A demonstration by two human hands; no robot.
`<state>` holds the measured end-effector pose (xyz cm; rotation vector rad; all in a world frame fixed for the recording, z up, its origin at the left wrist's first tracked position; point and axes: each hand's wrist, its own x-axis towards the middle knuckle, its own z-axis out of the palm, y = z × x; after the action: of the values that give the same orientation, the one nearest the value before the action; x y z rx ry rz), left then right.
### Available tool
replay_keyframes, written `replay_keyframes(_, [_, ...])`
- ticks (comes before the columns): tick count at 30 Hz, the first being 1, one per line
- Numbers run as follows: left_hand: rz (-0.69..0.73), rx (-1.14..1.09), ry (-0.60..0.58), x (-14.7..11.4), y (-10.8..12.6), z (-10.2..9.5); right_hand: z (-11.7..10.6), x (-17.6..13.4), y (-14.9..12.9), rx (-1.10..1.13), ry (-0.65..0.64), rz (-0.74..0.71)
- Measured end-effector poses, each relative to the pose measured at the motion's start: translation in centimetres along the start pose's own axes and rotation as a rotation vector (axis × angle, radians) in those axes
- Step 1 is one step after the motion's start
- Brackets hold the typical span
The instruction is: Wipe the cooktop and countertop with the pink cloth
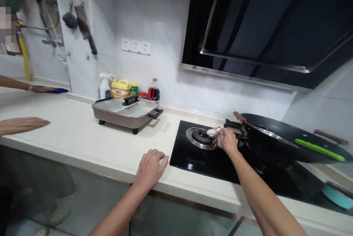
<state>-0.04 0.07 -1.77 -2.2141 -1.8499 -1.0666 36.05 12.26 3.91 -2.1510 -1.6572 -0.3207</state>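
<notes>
My right hand (228,141) grips a crumpled pale pinkish cloth (215,132). The cloth touches the right side of the round metal burner (200,137) on the black glass gas stove (202,164). Beside the stove's left corner, my left hand (152,167) rests on the front of the white countertop (116,147). It holds nothing, its fingers loosely bent and the thumb apart. Just right of the cloth, a large black wok (278,144) covers most of the second burner, with a bright green utensil handle (320,150) across its rim.
An electric pan (121,118) with a glass lid stands left of the stove, before several bottles (120,88). Another person's hands (24,125) lie on the counter at far left, one on a blue cloth (59,90). A range hood (261,26) overhangs; a turquoise bowl (338,196) sits right.
</notes>
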Motion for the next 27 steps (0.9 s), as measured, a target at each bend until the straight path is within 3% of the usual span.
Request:
replay_keyframes(5, [-0.037,-0.025,-0.013,0.0,0.2,-0.1,-0.6,3.4,4.4,-0.053,-0.109,0.083])
replay_keyframes(8, [-0.032,-0.03,-0.019,0.0,0.4,-0.2,-0.5,3.7,7.0,-0.098,-0.274,0.124])
replay_keyframes(11, [-0.02,-0.018,-0.016,0.0,0.5,-0.3,-0.4,3.4,7.7,-0.134,-0.351,0.12])
replay_keyframes(17, [-0.004,0.016,-0.014,0.0,0.4,-0.1,-0.5,0.6,4.1,-0.16,-0.328,-0.027])
replay_keyframes(27, [0.0,0.02,-0.014,0.0,0.3,0.0,-1.4,-7.4,-0.6,-0.092,-0.206,-0.326])
